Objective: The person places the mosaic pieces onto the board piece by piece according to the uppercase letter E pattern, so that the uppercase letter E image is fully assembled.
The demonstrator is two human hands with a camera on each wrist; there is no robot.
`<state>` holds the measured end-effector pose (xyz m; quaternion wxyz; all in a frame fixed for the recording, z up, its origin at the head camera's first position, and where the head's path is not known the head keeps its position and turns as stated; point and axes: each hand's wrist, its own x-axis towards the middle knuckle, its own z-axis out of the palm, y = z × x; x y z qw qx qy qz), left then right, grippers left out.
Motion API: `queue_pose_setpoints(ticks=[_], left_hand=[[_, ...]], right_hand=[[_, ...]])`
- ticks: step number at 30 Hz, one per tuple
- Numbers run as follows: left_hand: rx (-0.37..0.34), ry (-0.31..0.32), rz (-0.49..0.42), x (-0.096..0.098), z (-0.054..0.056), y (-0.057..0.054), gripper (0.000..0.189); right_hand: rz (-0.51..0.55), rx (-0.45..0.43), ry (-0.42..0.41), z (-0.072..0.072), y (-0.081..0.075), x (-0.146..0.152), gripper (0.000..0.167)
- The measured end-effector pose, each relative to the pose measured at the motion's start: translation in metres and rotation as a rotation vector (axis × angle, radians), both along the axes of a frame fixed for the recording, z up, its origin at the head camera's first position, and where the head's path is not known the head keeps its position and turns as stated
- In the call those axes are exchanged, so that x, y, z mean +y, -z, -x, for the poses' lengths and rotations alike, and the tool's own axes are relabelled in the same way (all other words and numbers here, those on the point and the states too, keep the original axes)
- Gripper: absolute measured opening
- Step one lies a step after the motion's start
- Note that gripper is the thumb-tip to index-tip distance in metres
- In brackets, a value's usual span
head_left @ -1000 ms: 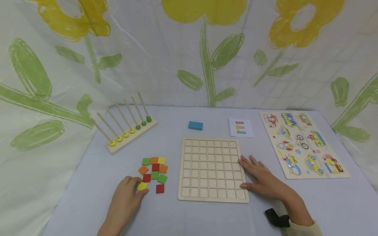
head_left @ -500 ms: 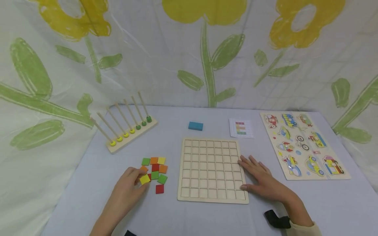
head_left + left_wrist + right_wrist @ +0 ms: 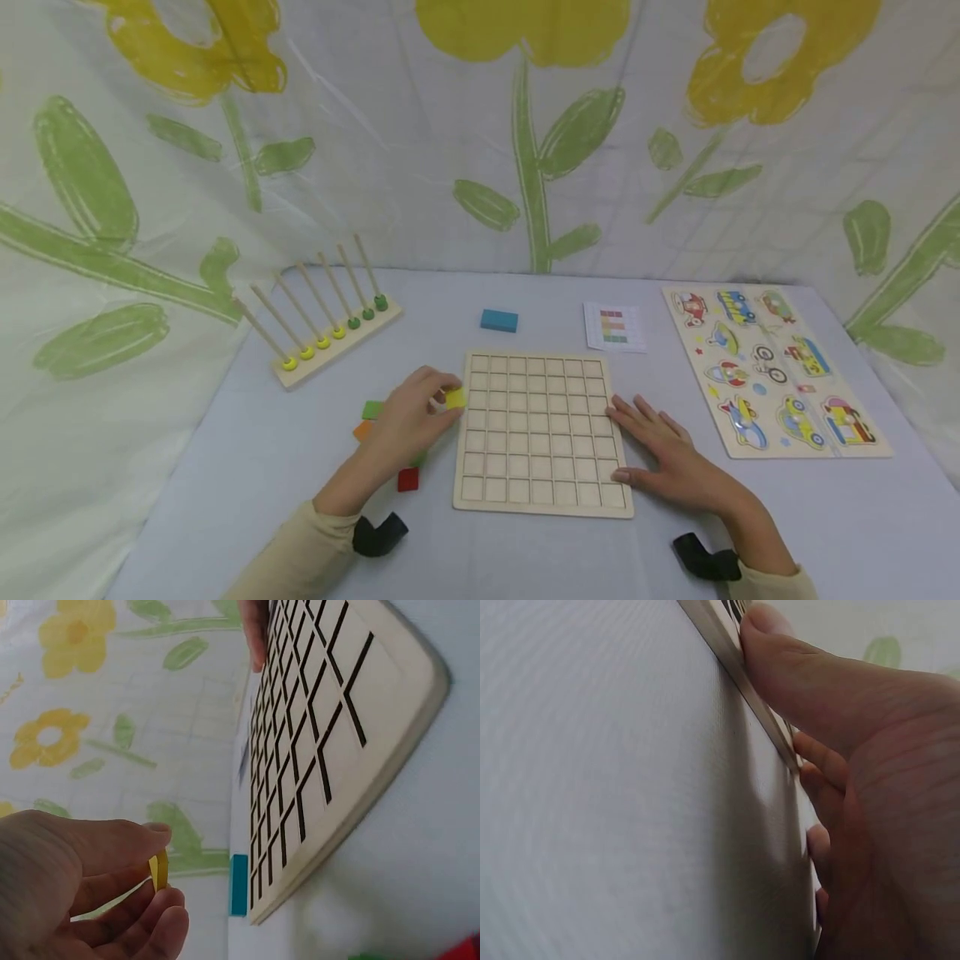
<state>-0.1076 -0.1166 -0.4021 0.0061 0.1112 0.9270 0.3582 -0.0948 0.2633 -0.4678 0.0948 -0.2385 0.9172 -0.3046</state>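
In the head view the left hand pinches a yellow tile between thumb and fingers, the tile at the hand's right, by the near side rim of a wooden grid board. Under and behind that hand lie loose tiles: a green tile and an orange tile peek out at its left, a red tile sits below its wrist, and the hand covers others. The right hand has its fingers straight and spread apart, its thumb and fingertips touching the board's rim on that hand's left. Farther out from the left hand are a rack with rods and beads, away to its upper left, and a blue block to its upper right. A printed card lies beyond the right hand's fingers; a puzzle board with vehicles lies to that hand's right. In the left wrist view the yellow tile shows edge-on, clamped between thumb and fingertips and apart from the grid board. In the right wrist view the thumb rests on the board's edge, the other fingers lying farther along beside it, partly hidden.
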Motion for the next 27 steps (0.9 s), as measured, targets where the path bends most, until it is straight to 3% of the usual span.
queue_pose_setpoints(ticks=[8,15,19,27], left_hand=[[-0.029,0.118,-0.047,0.043,0.038,0.002,0.032],[-0.038,0.191,0.05,0.068,0.067,0.016,0.03],[-0.034,0.201,0.129,0.075,0.073,0.022,0.03],[0.01,0.225,0.193,0.078,0.074,0.031,0.031]], right_hand=[[0.004,0.002,0.004,0.001,0.003,0.002,0.081],[0.004,0.004,0.003,0.001,0.003,0.002,0.08],[0.007,-0.004,0.005,0.001,0.004,0.001,0.08],[0.004,0.002,0.009,0.001,0.005,0.002,0.081]])
